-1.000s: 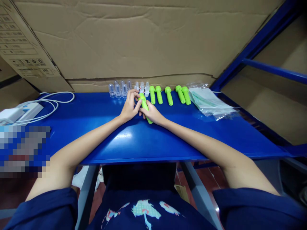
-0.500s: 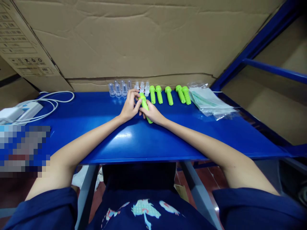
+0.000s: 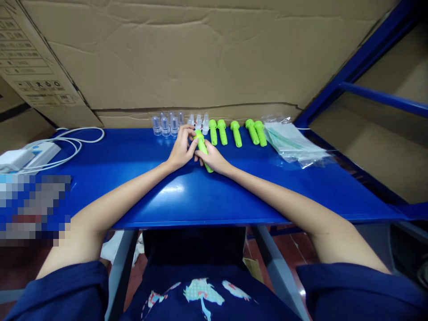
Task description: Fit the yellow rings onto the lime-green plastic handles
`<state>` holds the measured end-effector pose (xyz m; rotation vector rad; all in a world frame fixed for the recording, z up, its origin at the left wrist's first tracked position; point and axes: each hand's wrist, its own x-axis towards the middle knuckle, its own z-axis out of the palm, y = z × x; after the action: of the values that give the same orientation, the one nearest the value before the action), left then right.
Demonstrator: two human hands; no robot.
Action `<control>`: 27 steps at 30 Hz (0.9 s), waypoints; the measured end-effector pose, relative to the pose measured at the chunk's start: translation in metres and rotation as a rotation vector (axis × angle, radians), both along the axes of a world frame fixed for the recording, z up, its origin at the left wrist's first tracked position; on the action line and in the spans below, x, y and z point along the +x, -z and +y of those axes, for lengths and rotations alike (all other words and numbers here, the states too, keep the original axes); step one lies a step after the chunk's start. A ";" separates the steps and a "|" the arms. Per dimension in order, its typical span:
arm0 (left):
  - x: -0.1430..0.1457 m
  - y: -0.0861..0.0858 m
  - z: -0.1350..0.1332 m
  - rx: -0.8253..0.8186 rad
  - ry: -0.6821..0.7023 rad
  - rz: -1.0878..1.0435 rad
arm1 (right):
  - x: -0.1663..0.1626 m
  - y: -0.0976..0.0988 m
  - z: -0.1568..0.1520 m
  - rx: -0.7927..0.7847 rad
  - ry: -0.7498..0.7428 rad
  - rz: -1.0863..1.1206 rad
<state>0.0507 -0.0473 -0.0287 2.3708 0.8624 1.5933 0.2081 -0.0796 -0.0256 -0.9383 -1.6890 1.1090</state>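
Observation:
Both hands meet over the blue table around a bright green, flashlight-shaped plastic piece [image 3: 201, 145], which is tilted with its wider end away from me. My right hand [image 3: 214, 157] is wrapped round its narrow body, and the tail end sticks out below the fingers. The fingers of my left hand [image 3: 182, 145] are closed on the wider head end; some fingertips are hidden behind it. Just beyond stand several small clear-and-white plastic pieces [image 3: 205, 124]. Several similar green flashlight-shaped pieces [image 3: 236, 133] lie in a row to the right of my hands.
Several clear plastic caps [image 3: 165, 126] stand at the back, left of the hands. A clear bag with white and green sheets [image 3: 294, 141] lies at the right. White cables [image 3: 75, 141] and a power strip [image 3: 42, 156] are at the left. A cardboard wall [image 3: 200, 58] closes the back.

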 end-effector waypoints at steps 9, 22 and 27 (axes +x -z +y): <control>0.000 -0.001 -0.001 -0.024 -0.001 0.001 | 0.000 0.000 0.000 -0.009 -0.007 0.005; 0.000 -0.001 0.001 -0.020 -0.003 -0.002 | 0.001 0.001 0.001 -0.003 -0.014 -0.002; 0.000 0.000 0.001 -0.020 0.001 -0.007 | 0.002 0.001 0.001 -0.002 -0.017 -0.003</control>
<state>0.0507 -0.0467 -0.0282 2.3499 0.8722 1.5842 0.2099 -0.0784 -0.0268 -0.9291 -1.7016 1.1213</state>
